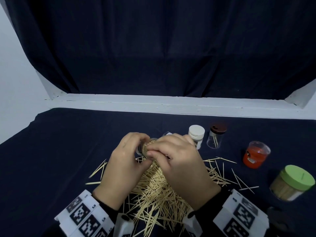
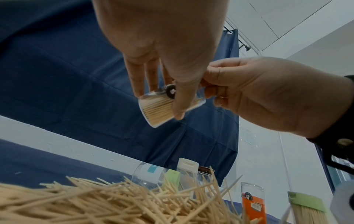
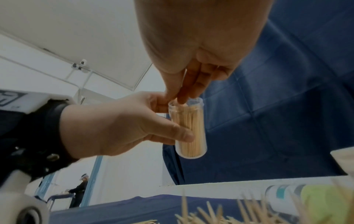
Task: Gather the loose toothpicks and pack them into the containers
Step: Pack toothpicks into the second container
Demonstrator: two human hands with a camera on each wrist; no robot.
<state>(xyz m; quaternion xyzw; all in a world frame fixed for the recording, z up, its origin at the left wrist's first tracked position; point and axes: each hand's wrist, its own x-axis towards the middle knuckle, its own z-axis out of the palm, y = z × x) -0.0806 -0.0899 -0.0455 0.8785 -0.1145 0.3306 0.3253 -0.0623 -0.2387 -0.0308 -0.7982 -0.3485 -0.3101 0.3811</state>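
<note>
Left hand (image 3: 122, 125): grips clear jar (image 3: 188, 128), full of toothpicks.
Right hand (image 2: 268, 94): fingertips (image 3: 182, 98) pinched narrow at jar mouth.
Pile (image 1: 159, 189): beneath hands, on cloth (image 1: 68, 151).

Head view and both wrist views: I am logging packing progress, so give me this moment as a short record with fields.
left hand: grips a clear jar, held off the table, packed with toothpicks
right hand: fingertips at the jar's open mouth, pressing toothpicks in
loose pile: large heap on the dark cloth under both hands
green-lid jar: full, closed
orange jar: standing, no lid visible
brown-lid jar: a few toothpicks inside
white-lid jar: closed
</note>
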